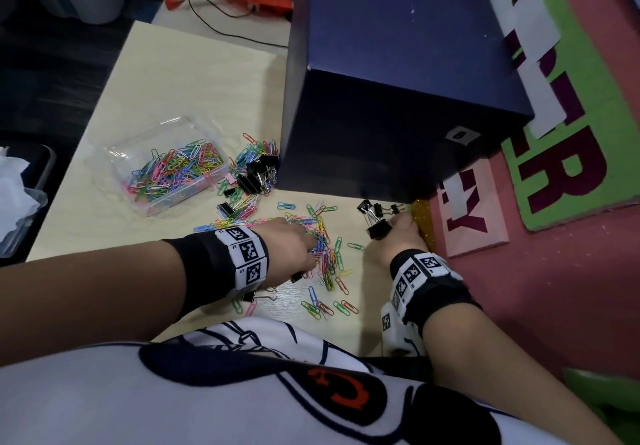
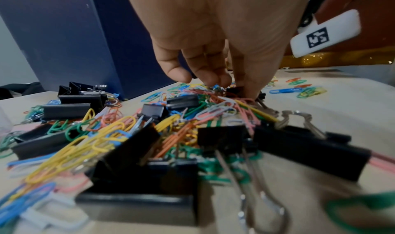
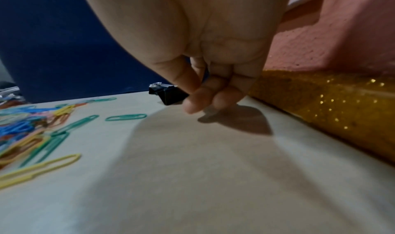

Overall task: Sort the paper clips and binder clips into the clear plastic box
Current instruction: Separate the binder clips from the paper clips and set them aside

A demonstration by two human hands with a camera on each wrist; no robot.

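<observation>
The clear plastic box (image 1: 166,170) lies on the table's left part, holding many coloured paper clips. More paper clips (image 1: 325,250) are scattered mid-table, and my left hand (image 1: 316,248) reaches into them. In the left wrist view my left hand (image 2: 233,87) pinches paper clips (image 2: 218,88) between curled fingers and thumb. Black binder clips (image 2: 226,141) lie in the heap in front. My right hand (image 1: 394,227) grips a black binder clip (image 1: 378,231) near the table's right edge; the same binder clip (image 3: 169,94) sticks out beside my right hand (image 3: 192,100).
A big dark blue box (image 1: 398,80) stands at the back right. A heap of black binder clips (image 1: 258,174) lies between it and the plastic box. Two more binder clips (image 1: 372,209) sit by the blue box corner. A gold glitter strip (image 3: 320,102) borders the table's right edge.
</observation>
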